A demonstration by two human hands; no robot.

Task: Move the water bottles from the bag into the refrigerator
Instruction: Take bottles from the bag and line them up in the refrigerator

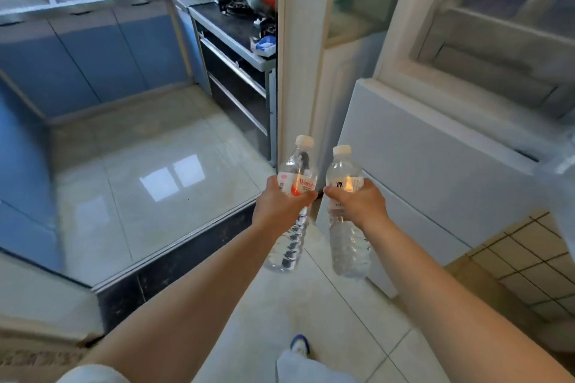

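Note:
My left hand [278, 205] grips a clear water bottle with a red and white label [295, 165] around its middle, cap pointing up. Beside it my right hand [357, 200] grips a second clear water bottle with a white label [343, 171], also upright. Both bottles are held out in front of me, close together, above the pale floor tiles. The white refrigerator [435, 158] stands just right of the bottles, its lower front shut and its upper door [466, 25] swung open. The bag is not in view.
A kitchen opens on the left past a dark threshold strip [174, 261], with blue cabinets [93, 53], a sink counter and a stove [236, 6]. A white door frame [295, 40] rises between the kitchen and the refrigerator. My shoe [300, 343] shows below.

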